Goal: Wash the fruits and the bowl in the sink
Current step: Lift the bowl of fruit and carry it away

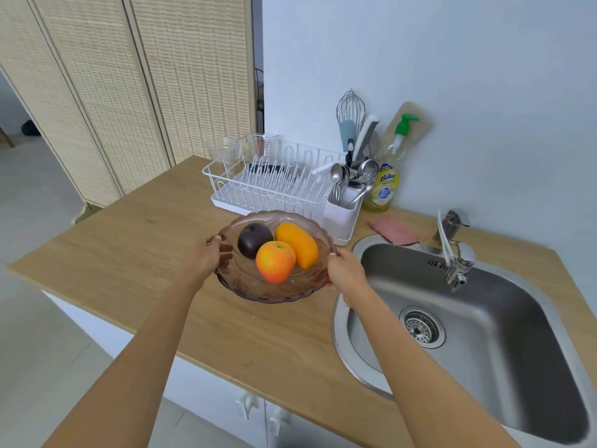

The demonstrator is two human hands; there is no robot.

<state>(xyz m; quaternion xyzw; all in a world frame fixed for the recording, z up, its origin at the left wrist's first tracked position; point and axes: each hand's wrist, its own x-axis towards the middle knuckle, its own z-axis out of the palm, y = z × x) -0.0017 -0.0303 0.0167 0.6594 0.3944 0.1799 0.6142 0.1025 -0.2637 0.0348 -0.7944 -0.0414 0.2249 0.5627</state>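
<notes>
A brown-tinted glass bowl point(255, 291) sits over the wooden counter, just left of the steel sink point(484, 321). Inside it lie a dark purple round fruit point(253, 239), an orange-red apple point(275, 261) and a yellow-orange mango point(298, 244). My left hand point(203, 257) grips the bowl's left rim. My right hand point(345, 273) grips its right rim, beside the sink's edge. Whether the bowl rests on the counter or is lifted, I cannot tell.
A white dish rack point(268, 182) with a cutlery holder point(344, 215) stands behind the bowl. A dish soap bottle point(386, 185) and a pink cloth point(394, 231) sit by the wall. The faucet point(454, 253) reaches over the sink's far side. The drain strainer point(421, 328) shows in the basin.
</notes>
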